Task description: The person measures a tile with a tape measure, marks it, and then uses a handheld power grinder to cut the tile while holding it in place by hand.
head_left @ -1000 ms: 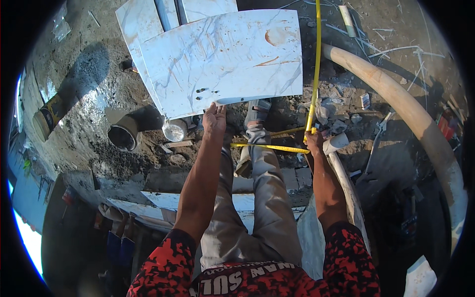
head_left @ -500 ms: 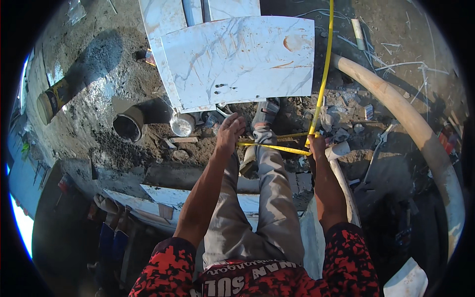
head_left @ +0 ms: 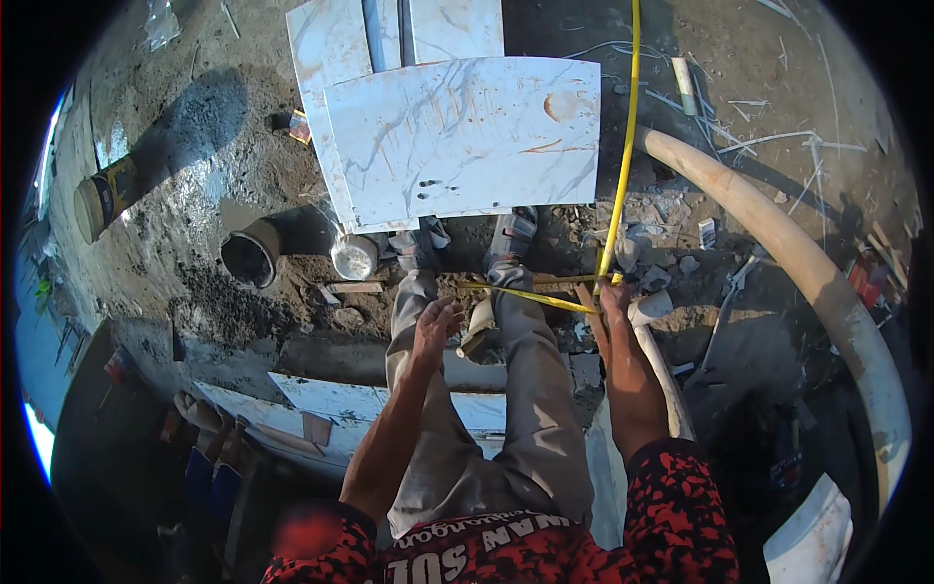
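Rough, debris-strewn ground (head_left: 268, 58) is forming the work surface in the head view, with sunlight and shadow falling across it. Right hand (head_left: 613, 298) is gripping a yellow measuring tape (head_left: 632, 97), its fingers closing around the folded band. From this grip, one length of tape is running forward past the right edge of a marble-patterned slab (head_left: 477, 136); another is extending leftward across the person's shins. Left hand (head_left: 438, 319) is hovering to the left of the grip, near the end of that second length, its fingers loosely bent and visibly holding nothing. Just right of the grip, a pale pipe (head_left: 652, 308) is lying. Farther right, a long wooden pole (head_left: 812, 258) is curving across the view. Well left of the grip, a white bucket (head_left: 354, 257) is standing beside a dark-mouthed container (head_left: 251, 255).
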### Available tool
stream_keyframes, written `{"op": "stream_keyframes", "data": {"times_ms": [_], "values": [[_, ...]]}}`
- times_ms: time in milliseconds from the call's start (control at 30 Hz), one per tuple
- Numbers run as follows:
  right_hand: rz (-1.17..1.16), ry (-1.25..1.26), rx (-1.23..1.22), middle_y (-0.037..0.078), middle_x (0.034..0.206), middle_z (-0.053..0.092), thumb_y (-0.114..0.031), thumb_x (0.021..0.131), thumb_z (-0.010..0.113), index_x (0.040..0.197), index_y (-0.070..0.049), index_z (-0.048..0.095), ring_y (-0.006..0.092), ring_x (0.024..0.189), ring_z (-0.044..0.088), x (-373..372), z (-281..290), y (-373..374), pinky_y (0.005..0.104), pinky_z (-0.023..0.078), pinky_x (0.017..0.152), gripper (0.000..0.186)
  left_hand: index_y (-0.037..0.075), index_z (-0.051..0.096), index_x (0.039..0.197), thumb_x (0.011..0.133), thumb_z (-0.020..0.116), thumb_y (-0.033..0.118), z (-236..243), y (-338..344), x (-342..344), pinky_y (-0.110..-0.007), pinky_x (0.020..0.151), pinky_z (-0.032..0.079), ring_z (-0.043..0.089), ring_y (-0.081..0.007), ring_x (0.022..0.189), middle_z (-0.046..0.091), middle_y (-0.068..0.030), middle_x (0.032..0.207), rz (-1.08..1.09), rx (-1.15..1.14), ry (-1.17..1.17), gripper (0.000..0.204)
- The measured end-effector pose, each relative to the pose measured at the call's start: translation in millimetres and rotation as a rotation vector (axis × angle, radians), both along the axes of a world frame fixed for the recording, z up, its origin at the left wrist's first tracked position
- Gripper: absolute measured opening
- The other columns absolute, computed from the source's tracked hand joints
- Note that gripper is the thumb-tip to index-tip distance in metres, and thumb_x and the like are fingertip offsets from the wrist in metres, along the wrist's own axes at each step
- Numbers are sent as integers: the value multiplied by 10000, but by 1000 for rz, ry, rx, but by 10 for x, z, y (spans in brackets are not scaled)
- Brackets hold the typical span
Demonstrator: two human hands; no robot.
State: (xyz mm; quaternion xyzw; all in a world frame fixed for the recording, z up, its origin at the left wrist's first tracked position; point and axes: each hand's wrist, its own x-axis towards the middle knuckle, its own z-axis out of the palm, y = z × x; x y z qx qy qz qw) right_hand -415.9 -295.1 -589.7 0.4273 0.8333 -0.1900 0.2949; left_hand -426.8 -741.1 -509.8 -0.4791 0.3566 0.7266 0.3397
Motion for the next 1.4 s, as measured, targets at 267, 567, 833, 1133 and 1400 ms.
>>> {"op": "stream_keyframes", "data": {"times_ms": [267, 567, 833, 1133, 1400], "values": [[-620, 424, -765, 7, 718, 558, -217, 888, 693, 986, -39, 601, 92, 535, 516, -983, 1343, -1917, 256, 414, 476, 223, -10, 397, 1382, 958, 568, 387, 122, 211, -546, -350, 973, 441, 545, -257, 1203, 563, -181, 1296, -539, 26, 577, 605], [-826, 588, -1171, 40, 774, 594, -169, 869, 714, 1028, -70, 589, 131, 621, 587, -1808, 1709, -3306, 283, 498, 552, 225, 31, 585, 1135, 991, 510, 417, 338, -123, -912, -277, 595, 439, 522, -97, 626, 567, -7, 746, -532, 51, 945, 419], [-210, 542, -838, 51, 920, 631, -233, 924, 662, 1133, -40, 589, 101, 800, 579, -2051, 1760, -3597, 233, 470, 696, 294, 73, 564, 1016, 979, 569, 334, 631, -949, -1255, -248, 565, 390, 461, -56, 652, 504, 34, 709, -440, 306, 400, 263], [-147, 205, -1317, 55, 940, 611, -52, 871, 683, 1053, -22, 614, 142, 808, 601, -2221, 1663, -3577, 276, 521, 702, 197, 51, 628, 1117, 978, 572, 260, 479, -1832, -1416, -250, 659, 446, 524, -67, 728, 592, 0, 809, -738, 15, 451, 257], [-112, 601, -1089, 59, 911, 637, -98, 879, 688, 1036, -6, 642, 127, 791, 603, -2962, 1084, -3627, 285, 523, 705, 188, 29, 551, 915, 981, 491, 174, -35, -2401, -1592, -256, 620, 410, 470, -82, 667, 581, -5, 750, -828, -395, 735, 170]]}}
